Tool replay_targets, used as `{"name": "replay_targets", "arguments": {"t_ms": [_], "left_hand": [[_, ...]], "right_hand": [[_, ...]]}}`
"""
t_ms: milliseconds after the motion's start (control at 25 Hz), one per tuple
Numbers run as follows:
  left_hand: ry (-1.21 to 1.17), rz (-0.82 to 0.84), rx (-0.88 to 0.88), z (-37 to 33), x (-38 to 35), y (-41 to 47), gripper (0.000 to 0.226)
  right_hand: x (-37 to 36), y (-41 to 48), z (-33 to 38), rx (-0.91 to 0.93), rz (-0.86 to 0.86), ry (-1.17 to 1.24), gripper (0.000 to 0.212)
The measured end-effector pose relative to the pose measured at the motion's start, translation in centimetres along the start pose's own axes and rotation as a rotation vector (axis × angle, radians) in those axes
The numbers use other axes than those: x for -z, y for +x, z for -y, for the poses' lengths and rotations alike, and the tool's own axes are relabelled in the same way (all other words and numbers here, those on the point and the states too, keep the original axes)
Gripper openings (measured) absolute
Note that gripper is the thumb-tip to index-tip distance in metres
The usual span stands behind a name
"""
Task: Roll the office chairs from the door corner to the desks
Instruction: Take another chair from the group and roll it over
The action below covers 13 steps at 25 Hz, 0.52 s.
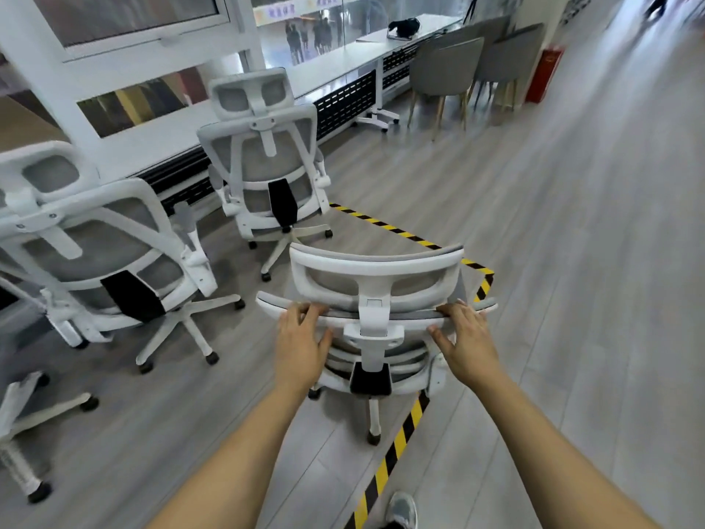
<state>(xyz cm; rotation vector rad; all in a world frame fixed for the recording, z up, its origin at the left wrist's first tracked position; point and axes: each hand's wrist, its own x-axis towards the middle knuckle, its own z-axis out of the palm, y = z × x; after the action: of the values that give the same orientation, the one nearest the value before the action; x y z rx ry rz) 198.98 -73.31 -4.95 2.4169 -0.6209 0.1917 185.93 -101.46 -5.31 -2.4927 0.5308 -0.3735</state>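
Observation:
A white office chair [375, 269] with grey mesh and a headrest stands right in front of me on its castors. My left hand [301, 337] grips the top edge of its backrest left of the centre post. My right hand [463, 337] holds the same edge on the right. Two more white mesh chairs stand at the long white desk [343, 66]: one chair [267, 162] ahead of me and one chair [99, 238] nearer on the left.
Yellow-black floor tape [396, 448] runs under the held chair and turns left toward the desk. Part of another chair base [23, 414] shows at the left edge. Grey upholstered chairs [450, 70] and a red box [543, 74] stand far ahead. Grey plank floor stretches to the right.

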Motion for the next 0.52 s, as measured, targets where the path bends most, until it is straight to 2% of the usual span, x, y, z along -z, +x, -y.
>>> {"name": "replay_targets", "arguments": {"t_ms": [200, 320, 520], "left_hand": [[0.188, 0.109, 0.039, -1.7, -5.0, 11.1, 0.06], [0.171, 0.143, 0.055, -2.4, -7.7, 17.9, 0.069], [0.168, 0.11, 0.083, -2.5, -11.8, 27.0, 0.073]], "right_hand": [[0.8, 15.2, -3.6, -0.006, 0.078, -0.054, 0.04], [0.6, 22.9, -5.1, 0.028, 0.068, -0.073, 0.039], [0.1, 33.3, -7.2, 0.005, 0.101, -0.045, 0.043]]}}
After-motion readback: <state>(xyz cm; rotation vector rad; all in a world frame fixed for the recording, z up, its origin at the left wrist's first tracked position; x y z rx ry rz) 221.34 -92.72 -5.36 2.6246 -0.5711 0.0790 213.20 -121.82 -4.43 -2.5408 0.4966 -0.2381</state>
